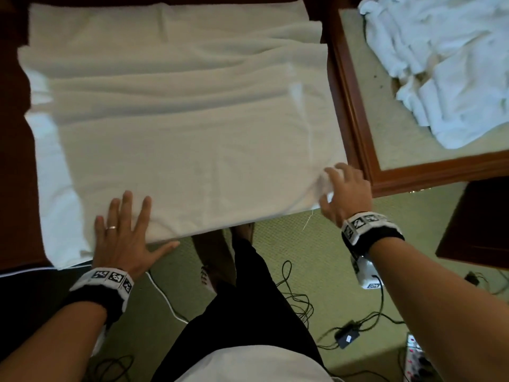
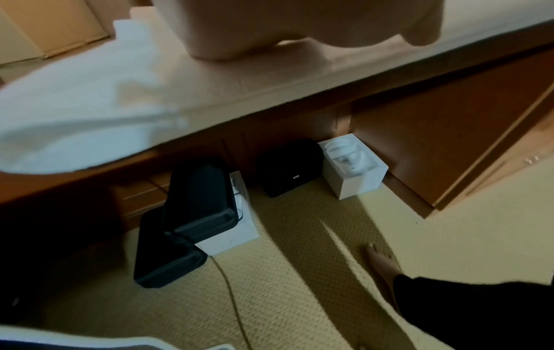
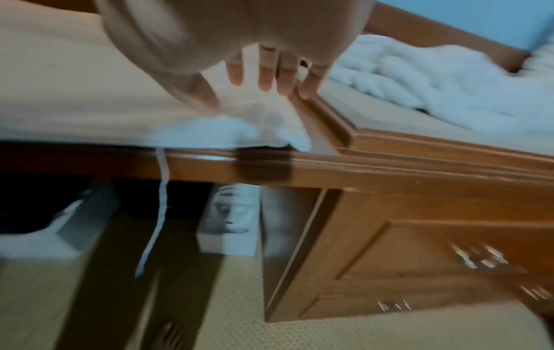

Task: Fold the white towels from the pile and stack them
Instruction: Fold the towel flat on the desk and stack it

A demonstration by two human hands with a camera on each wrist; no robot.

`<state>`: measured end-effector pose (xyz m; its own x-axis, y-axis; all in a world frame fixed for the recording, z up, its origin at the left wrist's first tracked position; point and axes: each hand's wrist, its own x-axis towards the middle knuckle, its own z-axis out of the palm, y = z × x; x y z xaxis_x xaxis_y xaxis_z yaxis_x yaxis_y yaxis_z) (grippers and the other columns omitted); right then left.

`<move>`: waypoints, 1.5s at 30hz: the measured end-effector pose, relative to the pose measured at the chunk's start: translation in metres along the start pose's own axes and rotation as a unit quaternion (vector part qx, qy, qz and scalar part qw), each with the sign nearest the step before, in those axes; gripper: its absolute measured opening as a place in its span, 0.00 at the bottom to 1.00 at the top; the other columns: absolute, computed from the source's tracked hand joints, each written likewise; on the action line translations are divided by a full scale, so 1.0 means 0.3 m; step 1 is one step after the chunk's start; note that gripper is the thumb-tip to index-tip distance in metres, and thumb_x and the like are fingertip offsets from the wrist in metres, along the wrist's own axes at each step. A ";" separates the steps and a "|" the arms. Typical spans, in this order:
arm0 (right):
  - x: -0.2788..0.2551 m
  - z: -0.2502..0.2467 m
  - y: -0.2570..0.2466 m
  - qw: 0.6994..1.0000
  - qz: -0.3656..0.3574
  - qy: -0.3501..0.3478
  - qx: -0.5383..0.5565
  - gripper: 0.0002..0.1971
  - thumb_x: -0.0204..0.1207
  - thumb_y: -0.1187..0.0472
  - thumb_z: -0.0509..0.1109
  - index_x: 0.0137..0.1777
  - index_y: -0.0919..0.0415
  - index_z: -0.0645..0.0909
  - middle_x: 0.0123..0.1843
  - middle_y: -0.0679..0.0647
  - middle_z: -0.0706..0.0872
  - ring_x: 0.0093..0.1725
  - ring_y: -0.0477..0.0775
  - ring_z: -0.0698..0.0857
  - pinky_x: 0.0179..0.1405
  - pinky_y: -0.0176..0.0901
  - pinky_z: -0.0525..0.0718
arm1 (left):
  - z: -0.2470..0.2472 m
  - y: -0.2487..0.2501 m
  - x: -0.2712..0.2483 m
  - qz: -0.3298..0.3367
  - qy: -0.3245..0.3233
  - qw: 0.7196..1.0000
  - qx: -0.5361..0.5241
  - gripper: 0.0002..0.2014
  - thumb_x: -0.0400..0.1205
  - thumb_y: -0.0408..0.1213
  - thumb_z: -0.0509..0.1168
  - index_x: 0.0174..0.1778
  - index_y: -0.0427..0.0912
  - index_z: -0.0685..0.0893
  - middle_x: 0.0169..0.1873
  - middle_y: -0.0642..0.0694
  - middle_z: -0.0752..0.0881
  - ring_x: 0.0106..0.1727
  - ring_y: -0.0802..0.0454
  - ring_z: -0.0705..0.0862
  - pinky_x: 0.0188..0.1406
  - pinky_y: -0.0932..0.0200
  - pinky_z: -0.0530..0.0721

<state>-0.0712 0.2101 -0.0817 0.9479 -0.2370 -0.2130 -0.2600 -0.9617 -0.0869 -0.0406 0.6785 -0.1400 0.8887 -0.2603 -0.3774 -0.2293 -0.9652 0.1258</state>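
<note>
A large white towel (image 1: 179, 139) lies spread over the table, smooth near me and wrinkled farther back. My left hand (image 1: 126, 219) lies flat with spread fingers on its near left edge; in the left wrist view only the palm (image 2: 299, 23) shows above the towel (image 2: 270, 78). My right hand (image 1: 337, 188) curls over the near right corner, which bunches up between thumb and fingers. In the blurred right wrist view the fingers (image 3: 266, 75) point down onto that bunched corner (image 3: 228, 127). The pile of crumpled white towels (image 1: 446, 64) lies on the side table at the right, and shows as pile (image 3: 434, 83).
The side table has a raised wooden frame (image 1: 358, 111) beside the towel. A dark piece of furniture (image 1: 473, 221) stands at the right. Cables (image 1: 297, 299), an adapter (image 1: 347, 337) and a power strip lie on the carpet. Black cases (image 2: 194, 206) and white boxes (image 2: 353, 170) sit under the table.
</note>
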 end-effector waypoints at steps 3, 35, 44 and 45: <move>-0.042 0.063 -0.081 0.987 -0.109 -0.113 -0.042 0.52 0.69 0.40 0.73 0.88 0.45 0.45 0.89 0.58 0.43 0.87 0.65 0.48 0.79 0.68 0.60 | 0.001 -0.026 0.001 0.027 0.003 0.999 0.038 0.66 0.61 0.78 0.71 0.89 0.55 0.44 0.88 0.40 0.39 0.87 0.30 0.48 0.81 0.27 0.45; 0.058 -0.282 -0.148 0.967 0.003 -0.227 -0.114 0.16 0.79 0.67 0.60 0.60 0.57 0.85 0.62 0.59 0.86 0.61 0.63 0.86 0.58 0.48 0.84 | -0.462 -0.088 -0.049 -0.122 -0.121 0.985 -0.021 0.12 0.82 0.27 0.58 0.36 0.46 0.80 0.37 0.46 0.83 0.41 0.43 0.84 0.44 0.53 0.83; 0.376 -0.411 -0.216 0.992 0.009 -0.100 -0.081 0.11 0.75 0.71 0.61 0.44 0.57 0.83 0.50 0.64 0.87 0.49 0.68 0.86 0.50 0.54 0.86 | -0.643 -0.124 0.204 -0.141 0.036 0.989 -0.026 0.14 0.82 0.23 0.59 0.48 0.49 0.79 0.42 0.37 0.84 0.41 0.36 0.82 0.38 0.51 0.78; 0.420 -0.417 -0.222 0.992 0.007 -0.099 -0.081 0.11 0.75 0.71 0.61 0.43 0.56 0.82 0.50 0.64 0.87 0.50 0.69 0.86 0.50 0.54 0.86 | -0.656 -0.133 0.241 -0.145 0.040 0.988 -0.039 0.15 0.82 0.22 0.59 0.48 0.50 0.79 0.40 0.37 0.83 0.41 0.37 0.80 0.38 0.51 0.76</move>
<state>0.0885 0.2270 0.0188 0.8855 -0.2333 -0.4019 -0.2242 -0.9720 0.0704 0.1110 0.7031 0.0083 0.9416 0.0325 -0.3353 0.0683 -0.9931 0.0953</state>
